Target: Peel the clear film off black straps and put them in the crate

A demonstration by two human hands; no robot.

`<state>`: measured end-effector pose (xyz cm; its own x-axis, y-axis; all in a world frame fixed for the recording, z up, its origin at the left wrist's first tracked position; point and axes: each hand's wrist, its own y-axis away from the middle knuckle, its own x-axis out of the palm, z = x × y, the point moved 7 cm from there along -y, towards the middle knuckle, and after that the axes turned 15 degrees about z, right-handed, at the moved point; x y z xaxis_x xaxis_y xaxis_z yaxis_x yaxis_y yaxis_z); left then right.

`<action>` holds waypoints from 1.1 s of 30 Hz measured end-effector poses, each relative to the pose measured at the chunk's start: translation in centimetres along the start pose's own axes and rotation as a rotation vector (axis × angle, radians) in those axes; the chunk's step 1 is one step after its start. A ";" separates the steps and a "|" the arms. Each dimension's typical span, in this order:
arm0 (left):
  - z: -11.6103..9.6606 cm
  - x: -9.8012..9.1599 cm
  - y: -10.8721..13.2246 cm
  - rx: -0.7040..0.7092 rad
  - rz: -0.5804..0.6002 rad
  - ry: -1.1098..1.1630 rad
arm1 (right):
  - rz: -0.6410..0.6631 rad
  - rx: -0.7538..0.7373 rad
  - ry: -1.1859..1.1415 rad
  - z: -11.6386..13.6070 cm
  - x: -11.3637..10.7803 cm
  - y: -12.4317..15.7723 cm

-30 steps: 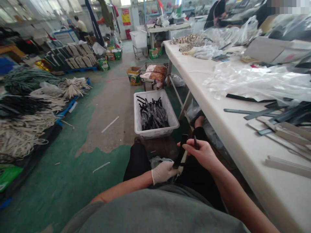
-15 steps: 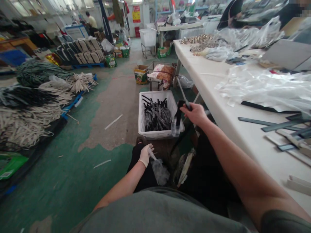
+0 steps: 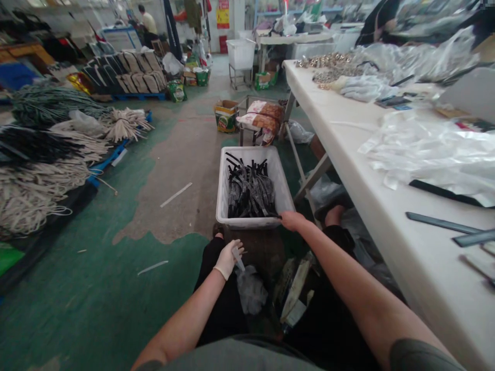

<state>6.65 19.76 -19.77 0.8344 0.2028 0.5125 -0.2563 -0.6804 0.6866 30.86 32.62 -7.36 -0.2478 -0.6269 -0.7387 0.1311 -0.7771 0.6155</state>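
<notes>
My left hand (image 3: 229,257), in a pale glove, is over my knee, its fingers closed on the narrow end of a bunch of clear plastic sleeves (image 3: 252,291) that hangs below it. My right hand (image 3: 292,220) is bare and reaches to the near right corner of a white plastic bin (image 3: 255,222). Its fingers pinch the end of a black strap (image 3: 275,215) that lies over the heap in the bin. Many black straps (image 3: 249,190), several in clear plastic, fill the bin.
A long white table (image 3: 348,165) runs along the right, with black strips (image 3: 441,222) and clear plastic sleeves (image 3: 429,149) on it. Bundled cords (image 3: 42,185) lie on the left. A stool with a sack (image 3: 263,116) and a carton (image 3: 226,116) stand beyond the bin.
My right hand has moved down and left from above the table side to the bin's near corner, lowering the black strap in clear plastic. My left hand keeps its grip.
</notes>
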 end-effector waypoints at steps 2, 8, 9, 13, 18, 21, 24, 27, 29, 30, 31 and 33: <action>0.1 0.1 -0.4 -0.036 0.020 0.024 | 0.068 0.019 0.000 -0.2 3.0 -2.2; 0.4 0.1 -0.6 -0.109 0.086 0.130 | 0.164 0.111 0.012 -1.1 8.5 -9.0; 0.3 0.0 -0.6 -0.111 0.093 0.144 | 0.170 0.123 0.017 -1.2 9.1 -9.9; 0.1 -0.7 -0.6 -0.104 0.082 0.158 | 0.195 0.159 0.034 -1.7 11.1 -12.4; -0.1 -0.6 -0.4 -0.115 0.051 0.153 | 0.234 0.166 0.024 -1.9 12.7 -14.4; -0.3 -0.2 -0.2 -0.122 0.046 0.132 | 0.278 0.156 0.017 -1.9 13.4 -15.3; -0.6 -0.4 -0.2 -0.124 0.041 0.113 | 0.303 0.174 0.029 -2.2 13.6 -15.6; -1.1 -1.3 0.0 -0.097 0.026 0.117 | 0.314 0.179 0.066 -2.3 13.4 -15.0; -1.6 -1.9 0.1 -0.071 0.011 0.145 | 0.322 0.170 0.102 -2.2 13.3 -14.3; -1.8 -2.2 0.2 -0.056 0.005 0.164 | 0.327 0.165 0.123 -2.3 13.4 -14.0; -2.0 -2.5 0.3 -0.040 0.002 0.181 | 0.332 0.160 0.144 -2.3 13.5 -13.7; -2.5 -2.8 0.4 -0.013 0.005 0.204 | 0.342 0.153 0.184 -2.5 14.1 -13.0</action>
<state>2.94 20.67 -19.64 0.7171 0.3391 0.6089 -0.2677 -0.6726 0.6899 28.12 33.74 -26.46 -0.0370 -0.8577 -0.5128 0.0286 -0.5139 0.8574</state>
